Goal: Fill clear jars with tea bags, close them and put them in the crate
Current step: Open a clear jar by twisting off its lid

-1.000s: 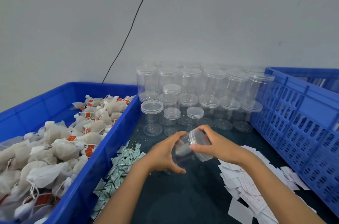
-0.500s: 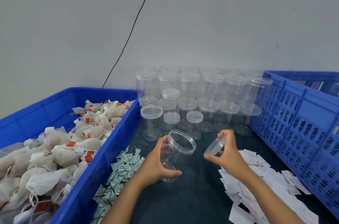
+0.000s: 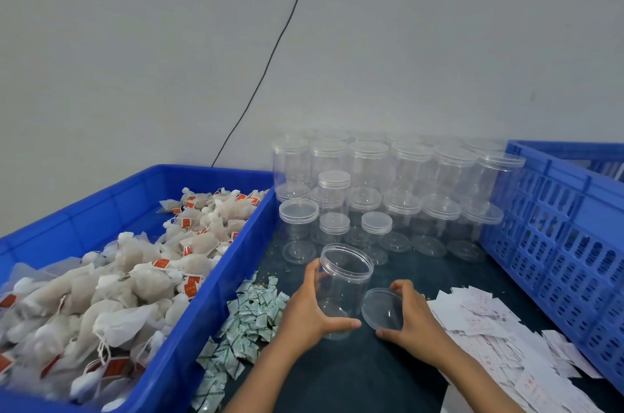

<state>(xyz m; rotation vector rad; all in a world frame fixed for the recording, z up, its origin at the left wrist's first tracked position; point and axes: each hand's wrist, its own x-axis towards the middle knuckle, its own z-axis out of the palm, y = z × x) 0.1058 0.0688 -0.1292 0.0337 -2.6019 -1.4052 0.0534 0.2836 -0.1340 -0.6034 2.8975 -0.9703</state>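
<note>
**Open jar and its lid held side by side**

The left hand (image 3: pixel 309 313) is curled round an empty, round clear plastic jar (image 3: pixel 342 287) standing open on the dark counter (image 3: pixel 364 375). Touching the jar's right side, a round clear plastic lid (image 3: pixel 383 309) is pinched at its rim by the right hand (image 3: pixel 413 321). Left of the jar sits a blue plastic bin (image 3: pixel 202 321) of white tea bags (image 3: pixel 135 277); right of it stands a blue slotted crate (image 3: pixel 557 243). Behind the jar are lidded clear jars (image 3: pixel 388 193).

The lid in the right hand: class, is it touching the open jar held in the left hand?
Cannot tell. In the head view the lid sits right beside the open jar, but both are clear plastic and no plain gap or contact shows.
</note>
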